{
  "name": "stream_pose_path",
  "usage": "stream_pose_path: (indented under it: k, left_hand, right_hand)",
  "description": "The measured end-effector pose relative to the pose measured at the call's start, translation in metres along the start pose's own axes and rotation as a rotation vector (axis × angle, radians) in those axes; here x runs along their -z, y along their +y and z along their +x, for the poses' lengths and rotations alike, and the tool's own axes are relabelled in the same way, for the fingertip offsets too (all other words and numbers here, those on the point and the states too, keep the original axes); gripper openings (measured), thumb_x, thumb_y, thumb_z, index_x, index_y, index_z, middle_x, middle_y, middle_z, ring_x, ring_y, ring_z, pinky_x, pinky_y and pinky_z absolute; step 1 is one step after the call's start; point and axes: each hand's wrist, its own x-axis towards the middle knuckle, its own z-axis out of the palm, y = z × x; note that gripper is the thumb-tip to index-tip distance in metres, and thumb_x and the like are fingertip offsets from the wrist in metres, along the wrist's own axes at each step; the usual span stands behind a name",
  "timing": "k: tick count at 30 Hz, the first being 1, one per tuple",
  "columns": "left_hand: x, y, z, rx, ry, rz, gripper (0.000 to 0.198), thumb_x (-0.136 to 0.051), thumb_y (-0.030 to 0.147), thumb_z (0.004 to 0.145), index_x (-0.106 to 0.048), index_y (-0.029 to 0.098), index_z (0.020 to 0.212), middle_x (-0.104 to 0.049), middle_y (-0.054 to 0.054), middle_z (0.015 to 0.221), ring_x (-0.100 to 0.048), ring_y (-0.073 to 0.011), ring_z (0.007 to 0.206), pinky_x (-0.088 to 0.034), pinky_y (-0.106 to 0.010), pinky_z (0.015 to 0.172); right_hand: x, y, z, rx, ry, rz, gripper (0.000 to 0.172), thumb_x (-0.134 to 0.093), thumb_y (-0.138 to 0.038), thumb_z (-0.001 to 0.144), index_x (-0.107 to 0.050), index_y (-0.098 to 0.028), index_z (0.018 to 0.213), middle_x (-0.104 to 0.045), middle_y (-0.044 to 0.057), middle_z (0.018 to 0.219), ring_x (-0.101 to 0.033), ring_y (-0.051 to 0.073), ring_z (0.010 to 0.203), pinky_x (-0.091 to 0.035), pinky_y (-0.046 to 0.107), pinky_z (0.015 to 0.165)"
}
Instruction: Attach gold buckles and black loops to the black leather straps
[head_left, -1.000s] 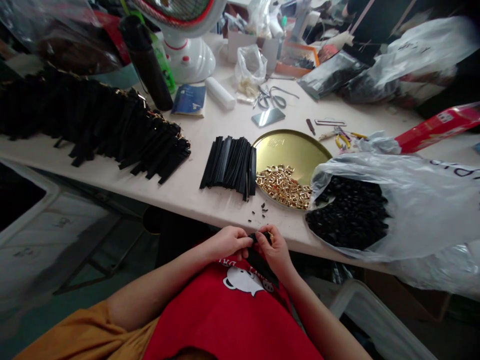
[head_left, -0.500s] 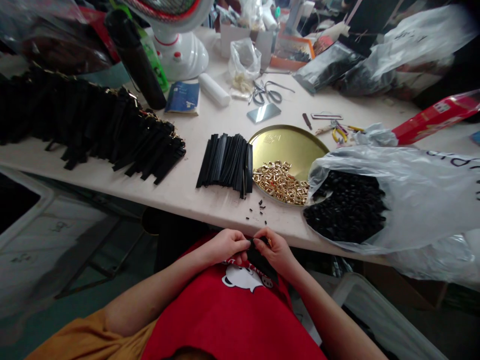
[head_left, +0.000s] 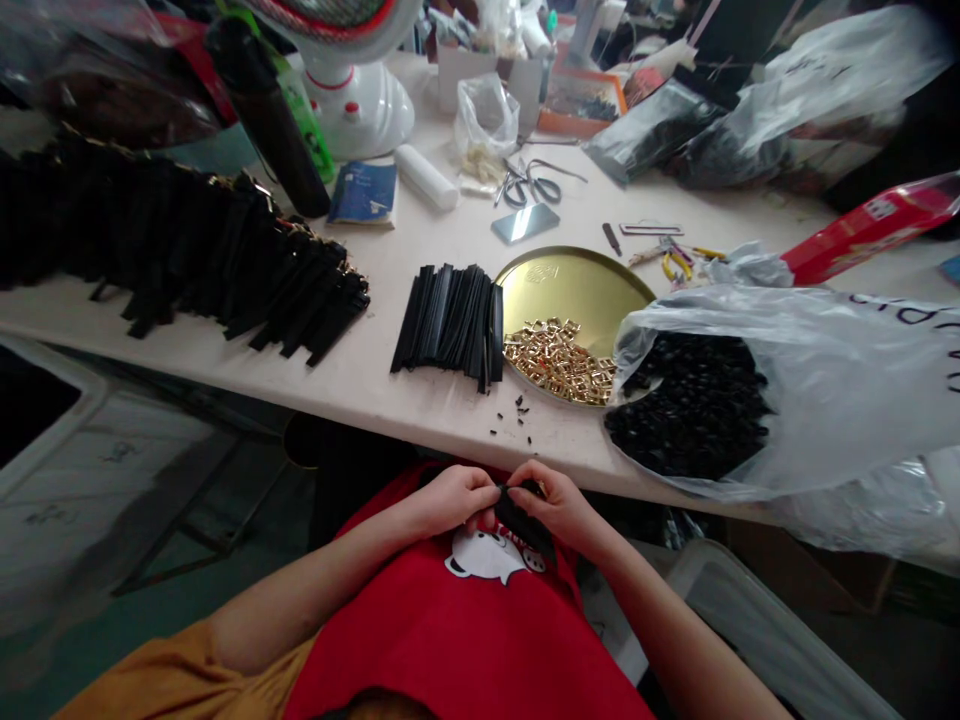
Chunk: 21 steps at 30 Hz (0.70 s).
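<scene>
Close to my body, below the table's front edge, my left hand (head_left: 459,498) and my right hand (head_left: 553,500) meet over a black strip (head_left: 523,518). Thumb and fingertips of each hand pinch it, and the strip hangs down in front of the red apron (head_left: 450,630). The fingers hide what lies between the fingertips. Beyond my hands lies a stack of black strips (head_left: 448,325). A round gold tray (head_left: 574,280) touches its right side and bears a heap of small gold metal buckles (head_left: 559,360).
To the right, an open plastic bag (head_left: 840,390) spills small black pieces (head_left: 694,405). Black strips with gold fittings (head_left: 180,240) are piled at left. A bottle (head_left: 262,120), blue booklet (head_left: 364,194), scissors (head_left: 529,185) and yellow-handled pliers (head_left: 676,264) lie further back. Black scraps (head_left: 520,408) dot the table edge.
Both hands keep their pinch on the black strip. The fingers have shifted slightly, and more of the strip shows below my right hand. The whole view has moved a little.
</scene>
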Motion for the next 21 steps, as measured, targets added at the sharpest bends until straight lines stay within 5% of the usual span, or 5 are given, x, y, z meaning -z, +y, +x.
stream_pose_path:
  k: [7, 12, 16, 21]
  left_hand:
    - [-0.007, -0.006, 0.002, 0.005, 0.021, -0.093, 0.028, -0.039, 0.037, 0.079, -0.048, 0.015, 0.064, -0.048, 0.003, 0.051, -0.032, -0.0061, 0.040, -0.024, -0.019, 0.040]
    - [-0.004, -0.004, 0.004, -0.129, 0.149, 0.368, 0.021, -0.040, 0.024, 0.077, -0.053, 0.015, 0.064, -0.056, -0.002, 0.062, -0.048, -0.0116, 0.057, -0.034, -0.022, 0.055]
    - [0.002, -0.004, 0.007, -0.144, 0.177, 0.448, 0.019, -0.041, 0.025, 0.076, -0.055, 0.015, 0.069, -0.059, -0.003, 0.069, -0.049, -0.0131, 0.062, -0.034, -0.022, 0.056]
    - [0.005, -0.006, 0.005, -0.056, 0.045, 0.128, 0.019, -0.043, 0.031, 0.076, -0.048, 0.016, 0.065, -0.046, 0.004, 0.054, -0.038, -0.0083, 0.047, -0.027, -0.020, 0.044]
  right_hand:
    - [0.011, -0.002, 0.001, 0.006, -0.065, -0.018, 0.011, -0.051, -0.030, 0.078, -0.055, -0.020, 0.077, -0.055, -0.002, 0.067, -0.049, 0.012, 0.063, -0.039, 0.023, 0.058]
    - [0.002, -0.009, 0.002, 0.076, -0.017, -0.286, 0.008, -0.049, -0.021, 0.077, -0.057, -0.020, 0.080, -0.060, 0.001, 0.075, -0.052, 0.015, 0.070, -0.038, 0.027, 0.064]
    - [-0.003, -0.003, 0.006, -0.064, 0.038, -0.061, 0.019, -0.050, -0.024, 0.076, -0.055, -0.020, 0.094, -0.059, 0.001, 0.079, -0.052, 0.013, 0.064, -0.039, 0.026, 0.059]
    - [0.001, -0.005, 0.004, -0.215, -0.112, 0.282, 0.019, -0.053, -0.032, 0.075, -0.052, -0.018, 0.088, -0.052, -0.004, 0.059, -0.043, 0.008, 0.047, -0.034, 0.021, 0.047]
